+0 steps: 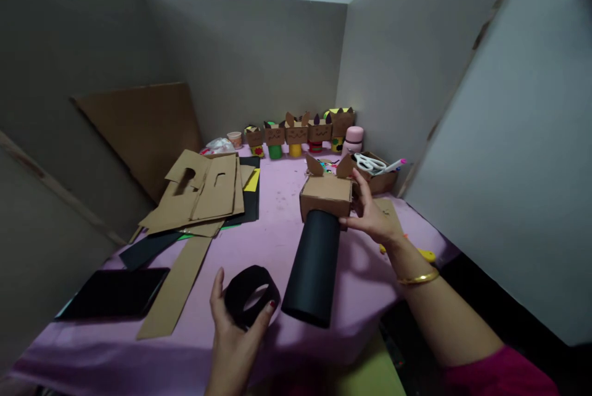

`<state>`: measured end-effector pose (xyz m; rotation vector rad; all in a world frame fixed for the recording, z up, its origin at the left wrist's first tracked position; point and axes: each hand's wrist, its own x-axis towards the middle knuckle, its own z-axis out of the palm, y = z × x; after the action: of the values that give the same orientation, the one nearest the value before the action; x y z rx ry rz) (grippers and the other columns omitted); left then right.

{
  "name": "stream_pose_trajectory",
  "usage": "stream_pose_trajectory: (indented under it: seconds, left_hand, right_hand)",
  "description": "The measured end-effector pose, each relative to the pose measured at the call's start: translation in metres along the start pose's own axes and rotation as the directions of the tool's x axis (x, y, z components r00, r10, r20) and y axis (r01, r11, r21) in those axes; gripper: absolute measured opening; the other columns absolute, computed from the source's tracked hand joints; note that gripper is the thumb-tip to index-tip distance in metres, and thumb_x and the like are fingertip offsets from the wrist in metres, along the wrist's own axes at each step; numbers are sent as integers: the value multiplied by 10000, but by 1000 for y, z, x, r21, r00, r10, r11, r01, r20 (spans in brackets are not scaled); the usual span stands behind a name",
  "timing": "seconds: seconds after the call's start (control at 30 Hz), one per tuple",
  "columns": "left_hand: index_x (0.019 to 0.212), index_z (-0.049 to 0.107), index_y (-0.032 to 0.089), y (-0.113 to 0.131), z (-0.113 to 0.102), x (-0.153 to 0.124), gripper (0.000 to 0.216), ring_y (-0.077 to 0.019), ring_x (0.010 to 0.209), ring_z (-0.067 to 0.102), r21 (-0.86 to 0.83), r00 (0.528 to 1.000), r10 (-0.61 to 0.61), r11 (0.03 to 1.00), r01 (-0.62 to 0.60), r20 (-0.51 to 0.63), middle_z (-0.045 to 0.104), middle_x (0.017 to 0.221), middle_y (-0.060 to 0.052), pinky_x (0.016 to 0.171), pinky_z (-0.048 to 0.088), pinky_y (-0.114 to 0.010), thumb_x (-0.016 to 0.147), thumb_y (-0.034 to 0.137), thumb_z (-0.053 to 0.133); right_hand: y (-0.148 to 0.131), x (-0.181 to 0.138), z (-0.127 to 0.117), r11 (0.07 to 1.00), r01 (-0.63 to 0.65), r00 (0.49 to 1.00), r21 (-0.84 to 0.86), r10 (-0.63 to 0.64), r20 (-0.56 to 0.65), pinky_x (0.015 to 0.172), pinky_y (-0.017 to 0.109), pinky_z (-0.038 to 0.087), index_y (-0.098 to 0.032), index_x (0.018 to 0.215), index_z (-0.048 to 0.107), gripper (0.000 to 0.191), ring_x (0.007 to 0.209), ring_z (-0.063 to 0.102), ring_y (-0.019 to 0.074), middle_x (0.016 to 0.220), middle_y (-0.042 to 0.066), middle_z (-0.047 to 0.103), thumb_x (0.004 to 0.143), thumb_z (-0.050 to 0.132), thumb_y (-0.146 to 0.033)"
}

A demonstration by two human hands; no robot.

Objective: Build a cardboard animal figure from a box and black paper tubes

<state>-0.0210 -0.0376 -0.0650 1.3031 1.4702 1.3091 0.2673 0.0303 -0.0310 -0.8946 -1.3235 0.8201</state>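
Observation:
My right hand (370,214) grips the side of a cardboard box head with two pointed ears (326,192), which sits on the end of a black tube (313,266). The tube tilts toward me over the pink tablecloth (277,229). My left hand (234,322) holds a short black paper ring (250,294) between thumb and fingers, just left of the tube's near open end.
Cut cardboard sheets (203,192) and black paper (115,291) lie on the left. Several finished box-headed figures (296,134) line the back wall beside a pink bottle (354,140). A box with scissors (370,165) and a marker stands at the right. Cardboard walls enclose the table.

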Motion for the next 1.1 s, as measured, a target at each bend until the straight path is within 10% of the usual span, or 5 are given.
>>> stream_pose_trajectory:
  seconds: [0.4, 0.93, 1.1]
  left_hand:
    - [1460, 174, 277, -8, 24, -18, 929, -308, 1124, 584, 1, 989, 16, 1000, -16, 145, 498, 1282, -124, 1023, 379, -553, 691, 451, 665]
    - [1470, 68, 212, -21, 35, -20, 922, -295, 1198, 542, 74, 903, 121, 984, -165, 413, 526, 1290, -144, 1043, 370, -520, 760, 412, 622]
    - [1469, 112, 199, -19, 36, -25, 885, -311, 1294, 445, 93, 938, 133, 981, -171, 319, 500, 1315, -154, 1066, 342, -513, 771, 424, 608]
  right_hand:
    - [14, -13, -50, 997, -8, 986, -75, -4, -166, 1122, 461, 281, -319, 1495, 107, 1209, 1403, 294, 274, 1564, 74, 237, 551, 861, -362]
    - [29, -32, -45, 993, -92, 945, -80, 62, -321, 1113, 516, 246, -344, 1486, 79, 1282, 1410, 263, 277, 1534, 97, 281, 489, 880, -438]
    - [20, -64, -17, 997, -40, 847, -63, 1, -531, 1120, 438, 241, -312, 1441, 224, 966, 1381, 306, 235, 1494, 85, 302, 662, 757, -514]
